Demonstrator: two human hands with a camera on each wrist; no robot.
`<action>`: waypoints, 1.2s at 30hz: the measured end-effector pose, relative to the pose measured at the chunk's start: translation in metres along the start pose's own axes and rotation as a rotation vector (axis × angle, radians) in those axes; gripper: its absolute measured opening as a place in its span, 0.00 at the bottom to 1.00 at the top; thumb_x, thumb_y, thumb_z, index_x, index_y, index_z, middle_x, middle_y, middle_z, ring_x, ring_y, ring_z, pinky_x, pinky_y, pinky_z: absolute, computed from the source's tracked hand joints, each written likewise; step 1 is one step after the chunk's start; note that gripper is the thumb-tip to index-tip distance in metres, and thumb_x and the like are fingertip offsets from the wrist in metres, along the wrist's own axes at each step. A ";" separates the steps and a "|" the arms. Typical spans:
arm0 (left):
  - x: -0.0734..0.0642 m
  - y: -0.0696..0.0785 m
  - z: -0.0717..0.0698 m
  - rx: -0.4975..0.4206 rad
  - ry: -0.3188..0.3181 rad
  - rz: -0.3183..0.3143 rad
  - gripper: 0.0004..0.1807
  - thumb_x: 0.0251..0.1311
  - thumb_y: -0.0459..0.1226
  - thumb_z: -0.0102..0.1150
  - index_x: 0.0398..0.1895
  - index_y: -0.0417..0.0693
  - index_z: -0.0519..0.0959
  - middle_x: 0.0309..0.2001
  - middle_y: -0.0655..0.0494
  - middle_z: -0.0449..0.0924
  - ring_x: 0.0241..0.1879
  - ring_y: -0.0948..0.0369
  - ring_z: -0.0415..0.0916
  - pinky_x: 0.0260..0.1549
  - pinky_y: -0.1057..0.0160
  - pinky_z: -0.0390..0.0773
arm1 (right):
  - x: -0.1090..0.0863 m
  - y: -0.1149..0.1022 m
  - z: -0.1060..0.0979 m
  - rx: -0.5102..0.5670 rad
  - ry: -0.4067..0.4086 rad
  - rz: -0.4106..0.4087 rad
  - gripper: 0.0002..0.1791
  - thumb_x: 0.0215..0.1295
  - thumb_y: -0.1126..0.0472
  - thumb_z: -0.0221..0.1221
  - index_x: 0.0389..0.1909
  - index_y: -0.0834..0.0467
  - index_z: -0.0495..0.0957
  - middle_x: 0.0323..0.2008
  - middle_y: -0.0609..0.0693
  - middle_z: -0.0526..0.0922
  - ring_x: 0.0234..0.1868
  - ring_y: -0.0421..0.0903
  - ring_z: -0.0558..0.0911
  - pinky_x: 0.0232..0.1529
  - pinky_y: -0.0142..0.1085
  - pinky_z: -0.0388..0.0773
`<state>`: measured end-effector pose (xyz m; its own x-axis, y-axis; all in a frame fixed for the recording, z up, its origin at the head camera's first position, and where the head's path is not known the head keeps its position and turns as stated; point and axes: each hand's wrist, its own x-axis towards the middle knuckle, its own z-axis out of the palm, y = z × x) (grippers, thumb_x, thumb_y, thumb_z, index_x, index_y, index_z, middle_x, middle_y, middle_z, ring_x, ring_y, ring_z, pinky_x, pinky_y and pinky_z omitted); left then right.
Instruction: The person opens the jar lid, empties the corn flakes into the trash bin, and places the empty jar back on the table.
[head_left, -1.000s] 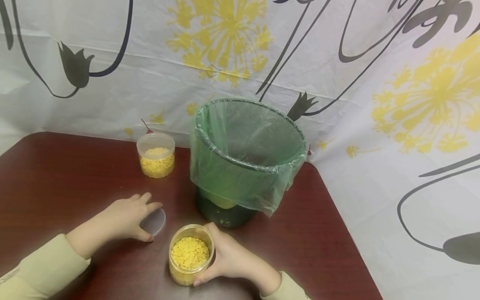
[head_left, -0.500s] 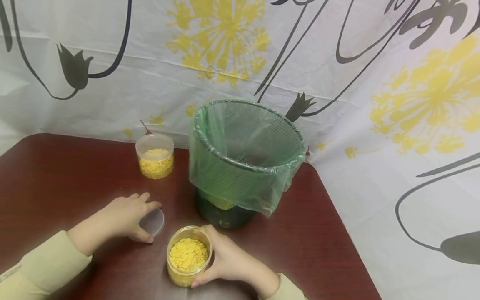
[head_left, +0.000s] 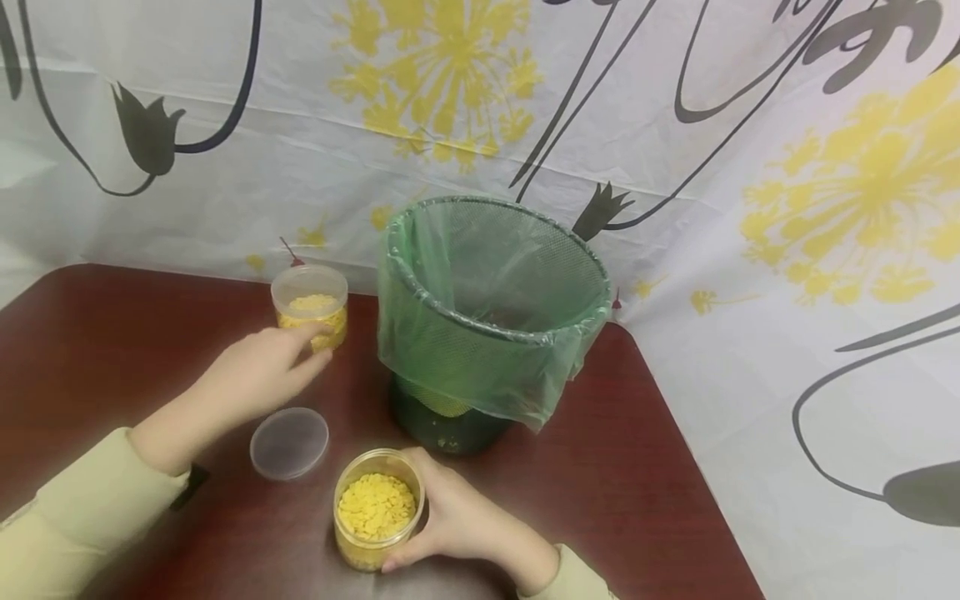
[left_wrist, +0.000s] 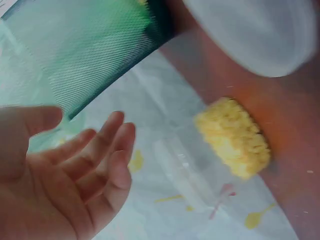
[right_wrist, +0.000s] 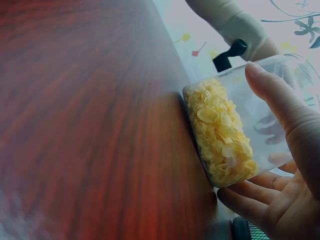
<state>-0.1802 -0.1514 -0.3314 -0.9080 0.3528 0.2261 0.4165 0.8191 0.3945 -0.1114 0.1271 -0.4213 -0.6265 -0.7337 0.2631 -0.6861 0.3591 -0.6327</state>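
Thumb and fingers of my right hand (head_left: 465, 517) grip a clear plastic jar (head_left: 360, 552) from its right side, in the head view. This jar stands uncapped on the table, with yellow flakes inside; the right wrist view shows the flakes (right_wrist: 220, 132) through its wall. My left hand (head_left: 258, 375) reaches toward a second clear jar (head_left: 291, 325), also holding yellow flakes, farther back. Its fingers overlap that jar's lower front in the head view. In the left wrist view, the left hand (left_wrist: 75, 180) has spread, relaxed fingers and a gap separates it from the jar (left_wrist: 232, 137).
A round clear lid (head_left: 288, 443) lies on the dark red table (head_left: 622, 500), left of the near jar. Right behind the near jar stands a mesh bin (head_left: 450, 433) lined with a green bag (head_left: 480, 375). A patterned cloth (head_left: 225, 208) hangs behind the table.
My left hand has let go of the lid, leaving it on the table, and has moved away from me toward the far jar. The right hand stays on the near jar.
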 end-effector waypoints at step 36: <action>0.036 0.058 -0.049 -0.426 0.182 -0.043 0.33 0.72 0.54 0.38 0.74 0.49 0.55 0.25 0.55 0.80 0.26 0.56 0.76 0.40 0.55 0.70 | -0.005 -0.026 -0.030 -0.048 0.036 0.063 0.55 0.34 0.45 0.79 0.67 0.48 0.62 0.57 0.42 0.74 0.57 0.37 0.73 0.57 0.35 0.70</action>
<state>-0.1869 -0.1130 -0.2568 -0.9178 0.2068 0.3389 0.3951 0.5590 0.7290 -0.1021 0.1388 -0.3844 -0.6815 -0.6879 0.2498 -0.6609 0.4319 -0.6137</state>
